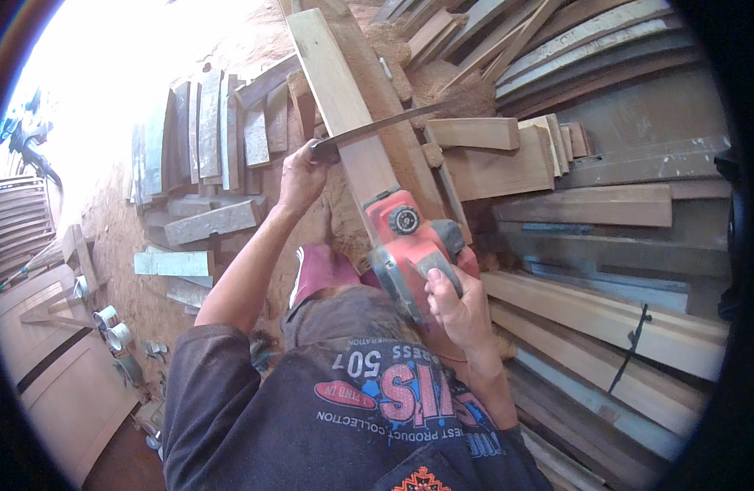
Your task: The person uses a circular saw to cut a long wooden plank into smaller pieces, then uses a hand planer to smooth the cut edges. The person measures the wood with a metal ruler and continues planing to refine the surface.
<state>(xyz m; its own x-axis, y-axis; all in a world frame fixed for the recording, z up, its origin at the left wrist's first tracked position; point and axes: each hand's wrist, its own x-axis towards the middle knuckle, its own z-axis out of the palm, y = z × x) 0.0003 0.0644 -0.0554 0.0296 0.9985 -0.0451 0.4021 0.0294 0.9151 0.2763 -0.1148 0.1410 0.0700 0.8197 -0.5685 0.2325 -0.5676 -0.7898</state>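
Note:
My right hand point(463, 307) grips the rear handle of a red and black electric planer point(405, 237). The planer's front part sits over the near stretch of a long pale wooden board point(324, 69). A long, thin, dark metal straightedge point(377, 126) crosses that board farther up. My left hand point(301, 176) is closed around its left end, beside the board's left edge. The far end of the straightedge reaches past a thicker beam point(401, 155) running along the board's right side. I cannot make out the planer's underside.
Short offcuts point(213, 221) and upright planks point(201, 131) stand to the left. Stacked boards point(606, 327) fill the right side, with short blocks point(475, 133) close to the beam. Sawdust point(459, 86) is heaped near the top. Pale panels point(74, 393) lie at lower left.

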